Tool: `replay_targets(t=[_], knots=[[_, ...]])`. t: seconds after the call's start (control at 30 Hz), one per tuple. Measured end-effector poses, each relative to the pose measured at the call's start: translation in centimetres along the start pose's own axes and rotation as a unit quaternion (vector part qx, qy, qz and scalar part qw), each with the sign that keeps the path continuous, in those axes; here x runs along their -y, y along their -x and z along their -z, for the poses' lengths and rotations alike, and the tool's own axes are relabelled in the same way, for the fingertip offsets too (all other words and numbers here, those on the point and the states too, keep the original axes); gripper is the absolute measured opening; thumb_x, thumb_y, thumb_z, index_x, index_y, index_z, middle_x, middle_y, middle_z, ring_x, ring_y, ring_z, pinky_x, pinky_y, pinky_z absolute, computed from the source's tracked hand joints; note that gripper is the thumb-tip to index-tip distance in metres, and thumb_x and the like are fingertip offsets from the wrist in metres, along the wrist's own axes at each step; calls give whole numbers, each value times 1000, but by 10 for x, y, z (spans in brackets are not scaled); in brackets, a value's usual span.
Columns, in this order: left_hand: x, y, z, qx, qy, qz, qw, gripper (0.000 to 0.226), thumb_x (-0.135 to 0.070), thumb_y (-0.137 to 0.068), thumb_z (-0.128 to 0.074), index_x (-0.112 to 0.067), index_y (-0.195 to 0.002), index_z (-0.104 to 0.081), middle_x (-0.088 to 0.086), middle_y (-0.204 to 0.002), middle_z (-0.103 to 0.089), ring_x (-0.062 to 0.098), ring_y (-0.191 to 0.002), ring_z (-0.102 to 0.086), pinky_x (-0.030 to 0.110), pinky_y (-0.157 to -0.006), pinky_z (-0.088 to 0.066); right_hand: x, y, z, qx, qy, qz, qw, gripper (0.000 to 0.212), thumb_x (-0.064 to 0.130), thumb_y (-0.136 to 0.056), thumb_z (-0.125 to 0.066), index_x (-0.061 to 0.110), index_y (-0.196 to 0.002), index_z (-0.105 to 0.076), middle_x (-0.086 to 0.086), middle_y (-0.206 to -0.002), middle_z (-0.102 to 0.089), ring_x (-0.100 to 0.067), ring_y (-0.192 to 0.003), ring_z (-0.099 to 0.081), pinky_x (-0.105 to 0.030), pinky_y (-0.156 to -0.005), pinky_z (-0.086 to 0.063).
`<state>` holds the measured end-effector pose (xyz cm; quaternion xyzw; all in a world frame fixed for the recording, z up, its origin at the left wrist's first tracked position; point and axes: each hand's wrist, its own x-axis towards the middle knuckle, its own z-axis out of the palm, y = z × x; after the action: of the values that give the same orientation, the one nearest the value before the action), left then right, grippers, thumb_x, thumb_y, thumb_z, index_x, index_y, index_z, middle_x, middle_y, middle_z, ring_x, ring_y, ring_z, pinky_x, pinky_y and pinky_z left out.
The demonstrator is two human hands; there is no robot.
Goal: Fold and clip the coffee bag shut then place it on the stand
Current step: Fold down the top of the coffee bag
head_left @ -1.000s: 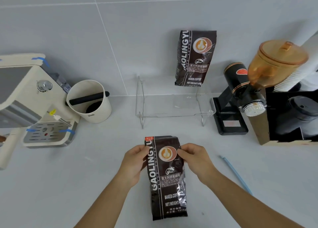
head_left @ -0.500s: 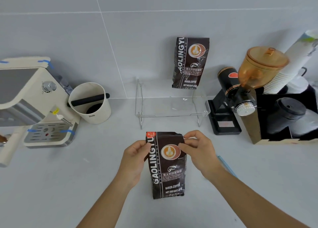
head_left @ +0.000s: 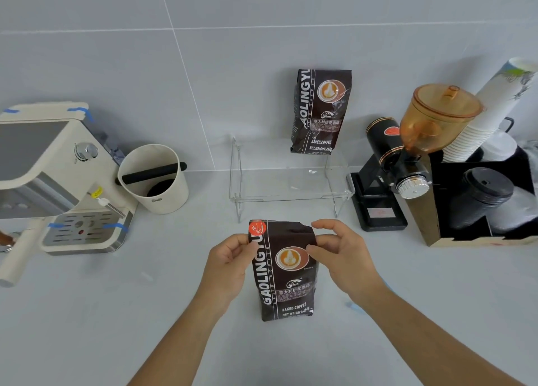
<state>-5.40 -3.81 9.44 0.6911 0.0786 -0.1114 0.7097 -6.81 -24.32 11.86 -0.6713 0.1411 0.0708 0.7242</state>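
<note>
The bag (head_left: 286, 272) now stands upright, low in mid-frame, just in front of the stand (head_left: 291, 195). The left hand (head_left: 230, 263) pinches its top left edge and the right hand (head_left: 340, 254) its top right corner. I'd say folding is about to start.

Coffee bar, espresso machine (head_left: 58, 179), grinder (head_left: 407, 164), paper cups (head_left: 483, 123)

Espresso machine (head_left: 43, 167), 9 o'clock: left part cut by frame edge. Paper cup stack (head_left: 492, 109), 2 o'clock: top cut by right edge. Blue item (head_left: 353, 306), 4 o'clock of coffee bag (head_left: 286, 272): mostly hidden under right forearm (head_left: 422, 327), kind unclear. Bag's small print unreadable.
</note>
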Motion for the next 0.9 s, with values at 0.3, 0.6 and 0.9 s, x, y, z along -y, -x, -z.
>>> replay_targets(t=[0.3,0.6,0.9], knots=[[-24,1,-5,-37,-18,-8,999,20,-11,-87,-67,-20,-105,-62,5,-83,-78,9,-76,-74,16,-62,-52,14,-4,0,31,52,30,998,34,-3,-89,-63,18,-115,-61,5,-61,-71,-2,-50,-62,-7,-40,-40],[-24,-4,2,-14,-83,-71,994,52,2,-80,-70,-42,-107,-65,5,-84,-74,26,-90,-72,49,-89,-55,27,-19,-4,70,188,86,976,36,1,-85,-69,34,-100,-71,13,-82,-74,1,-62,-66,-14,-62,-54],[-28,-6,3,-48,-221,-114,967,30,-11,-78,-76,-25,-103,-68,-7,-84,-74,3,-82,-69,12,-79,-53,26,-28,-12,48,275,86,956,21,13,-83,-72,32,-91,-73,6,-90,-74,-15,-84,-69,-31,-78,-60]])
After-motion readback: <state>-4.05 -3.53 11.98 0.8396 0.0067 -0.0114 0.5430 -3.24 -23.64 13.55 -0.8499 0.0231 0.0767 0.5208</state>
